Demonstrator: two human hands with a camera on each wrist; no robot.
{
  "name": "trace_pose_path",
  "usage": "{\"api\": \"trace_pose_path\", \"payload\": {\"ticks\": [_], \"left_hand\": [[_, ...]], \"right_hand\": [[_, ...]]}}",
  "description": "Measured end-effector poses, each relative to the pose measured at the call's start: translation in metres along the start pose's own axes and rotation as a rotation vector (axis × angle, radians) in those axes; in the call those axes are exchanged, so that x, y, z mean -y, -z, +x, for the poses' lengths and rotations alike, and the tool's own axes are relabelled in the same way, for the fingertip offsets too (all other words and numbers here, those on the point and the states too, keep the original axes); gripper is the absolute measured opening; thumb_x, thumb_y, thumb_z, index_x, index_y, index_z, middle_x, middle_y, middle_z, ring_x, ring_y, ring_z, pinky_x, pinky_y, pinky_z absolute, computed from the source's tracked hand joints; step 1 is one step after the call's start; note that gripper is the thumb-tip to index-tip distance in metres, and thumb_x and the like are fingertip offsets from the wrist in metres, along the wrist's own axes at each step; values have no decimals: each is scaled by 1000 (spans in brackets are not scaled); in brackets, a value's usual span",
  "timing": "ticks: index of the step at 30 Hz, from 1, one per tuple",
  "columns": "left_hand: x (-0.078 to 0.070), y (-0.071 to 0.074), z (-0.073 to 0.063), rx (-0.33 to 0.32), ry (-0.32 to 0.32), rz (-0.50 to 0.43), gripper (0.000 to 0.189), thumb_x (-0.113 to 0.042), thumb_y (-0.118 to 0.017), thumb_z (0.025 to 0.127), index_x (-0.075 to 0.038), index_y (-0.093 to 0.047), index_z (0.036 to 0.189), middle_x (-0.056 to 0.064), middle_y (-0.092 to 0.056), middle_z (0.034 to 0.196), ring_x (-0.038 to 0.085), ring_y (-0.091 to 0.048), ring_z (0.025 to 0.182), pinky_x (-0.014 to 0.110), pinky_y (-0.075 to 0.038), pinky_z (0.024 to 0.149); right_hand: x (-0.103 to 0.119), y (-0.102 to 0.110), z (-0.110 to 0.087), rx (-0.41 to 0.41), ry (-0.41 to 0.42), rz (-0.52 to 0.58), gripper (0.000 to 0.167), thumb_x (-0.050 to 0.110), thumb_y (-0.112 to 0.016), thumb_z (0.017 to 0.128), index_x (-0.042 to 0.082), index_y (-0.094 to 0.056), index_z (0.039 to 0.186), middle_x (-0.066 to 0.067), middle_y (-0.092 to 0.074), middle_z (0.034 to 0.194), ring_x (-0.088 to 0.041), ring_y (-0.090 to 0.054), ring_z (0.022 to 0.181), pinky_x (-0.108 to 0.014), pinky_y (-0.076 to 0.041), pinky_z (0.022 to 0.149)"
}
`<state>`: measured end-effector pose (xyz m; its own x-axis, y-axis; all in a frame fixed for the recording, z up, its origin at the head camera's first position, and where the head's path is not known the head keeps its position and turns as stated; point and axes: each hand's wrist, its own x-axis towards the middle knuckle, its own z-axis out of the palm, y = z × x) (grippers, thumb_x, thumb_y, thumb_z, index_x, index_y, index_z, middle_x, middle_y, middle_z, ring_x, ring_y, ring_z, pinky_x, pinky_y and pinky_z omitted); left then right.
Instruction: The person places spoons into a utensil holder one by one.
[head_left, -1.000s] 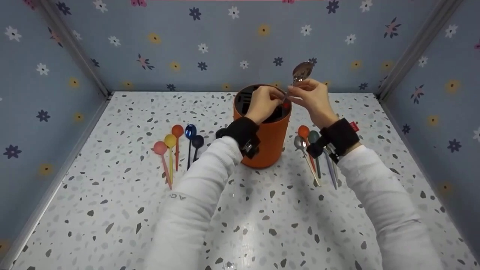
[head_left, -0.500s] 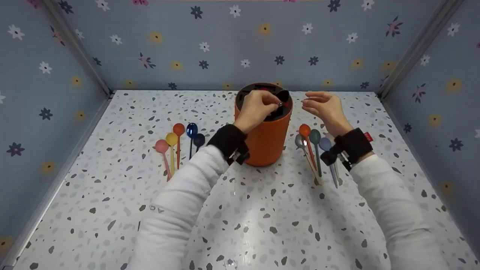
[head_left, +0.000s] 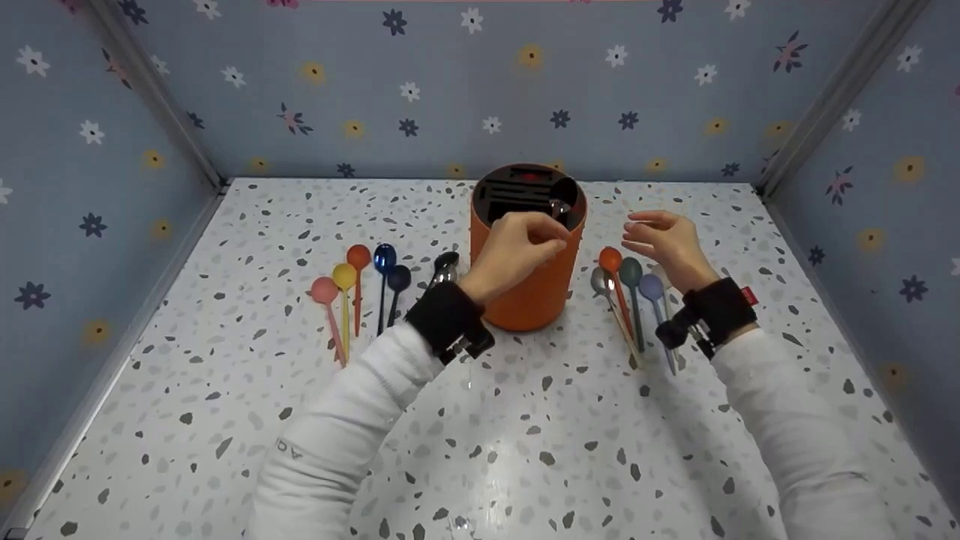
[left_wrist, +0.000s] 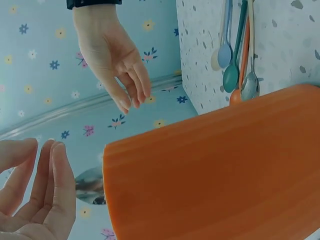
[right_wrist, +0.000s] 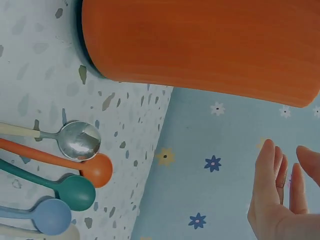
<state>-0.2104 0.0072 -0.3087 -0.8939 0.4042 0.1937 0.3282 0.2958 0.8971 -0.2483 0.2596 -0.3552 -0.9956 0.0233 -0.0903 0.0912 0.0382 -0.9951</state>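
A metal spoon point(head_left: 560, 204) stands in the slotted black top of an orange cylindrical holder point(head_left: 525, 289), its bowl sticking out above the rim. My left hand point(head_left: 517, 251) hovers at the holder's front, thumb and fingers slightly apart and holding nothing; the left wrist view shows the spoon's bowl point(left_wrist: 90, 186) just past those fingertips. To the right of the holder my right hand point(head_left: 666, 244) hangs in the air with loose fingers and nothing in them. Below it lie a silver spoon point(right_wrist: 80, 141) with a cream handle, an orange spoon point(right_wrist: 97, 170), a green spoon point(right_wrist: 76, 193) and a lavender spoon point(right_wrist: 51, 216).
Left of the holder lie a pink spoon point(head_left: 325, 290), a yellow spoon point(head_left: 344, 276), a red-orange spoon point(head_left: 358, 257), a blue spoon point(head_left: 385, 259) and a navy spoon point(head_left: 399, 278). Shiny dark spoons point(head_left: 445, 266) are partly hidden by my left wrist. Flower-patterned walls enclose the speckled table point(head_left: 225, 435).
The metal spoon went from my hands into the holder, bowl up. My right hand let go first and moved right and down; my left hand then released it and drew back toward me.
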Motion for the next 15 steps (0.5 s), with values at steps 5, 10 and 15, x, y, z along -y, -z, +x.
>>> {"api": "trace_pose_path", "payload": {"ticks": [5, 10, 15], "left_hand": [[5, -5, -9, 40, -35, -4, 17, 0, -61, 93, 6, -71, 106, 20, -71, 106, 25, -64, 88, 17, -52, 75], [12, -8, -18, 82, -57, 17, 18, -1, -61, 93, 6, -71, 106, 21, -71, 105, 31, -65, 94, 19, -52, 78], [21, -12, -24, 100, -45, 33, 17, -2, -63, 91, 5, -72, 103, 19, -72, 102, 27, -65, 90, 18, -52, 75]], "right_hand": [[-13, 5, 0, 23, -49, -18, 21, 7, -56, 99, 2, -55, 120, 5, -61, 94, -6, -65, 88, -18, -57, 89], [-28, 10, 3, 28, -77, -54, 25, 8, -56, 99, 0, -53, 122, 7, -62, 91, -4, -65, 85, -16, -57, 85], [-45, 15, 5, 20, -100, -60, 24, 8, -56, 99, 0, -54, 121, 8, -63, 89, -2, -65, 83, -14, -56, 80]]}}
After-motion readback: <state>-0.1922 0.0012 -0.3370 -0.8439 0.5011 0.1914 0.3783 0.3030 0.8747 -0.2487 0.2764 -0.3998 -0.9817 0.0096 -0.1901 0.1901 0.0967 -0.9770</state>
